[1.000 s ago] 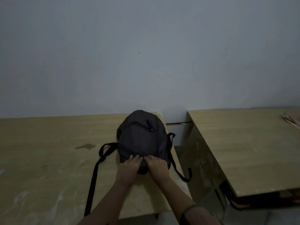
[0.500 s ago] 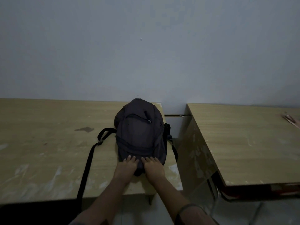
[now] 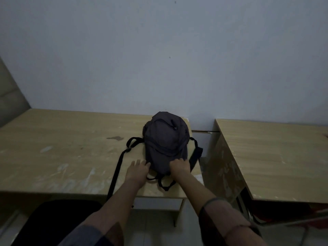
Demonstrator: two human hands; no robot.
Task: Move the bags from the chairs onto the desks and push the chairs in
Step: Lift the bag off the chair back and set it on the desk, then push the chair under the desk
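Note:
A dark grey backpack (image 3: 166, 142) lies flat on the right end of a light wooden desk (image 3: 62, 153), its top toward the wall. One black strap hangs over the desk's front edge. My left hand (image 3: 137, 170) rests flat on the desk beside the bag's lower left corner, fingers spread, holding nothing. My right hand (image 3: 180, 167) touches the bag's lower right corner with curled fingers; whether it grips the fabric is unclear. A black chair seat (image 3: 58, 219) shows below the desk's front edge at lower left.
A second wooden desk (image 3: 275, 157) stands to the right across a narrow gap. Under it sits a red chair with a metal frame (image 3: 276, 217). A plain grey wall runs behind both desks. A tiled floor lies below.
My hands, together on the bag's near end, have spread apart; the left one came off onto the desk. The view has pulled back and a black chair now shows.

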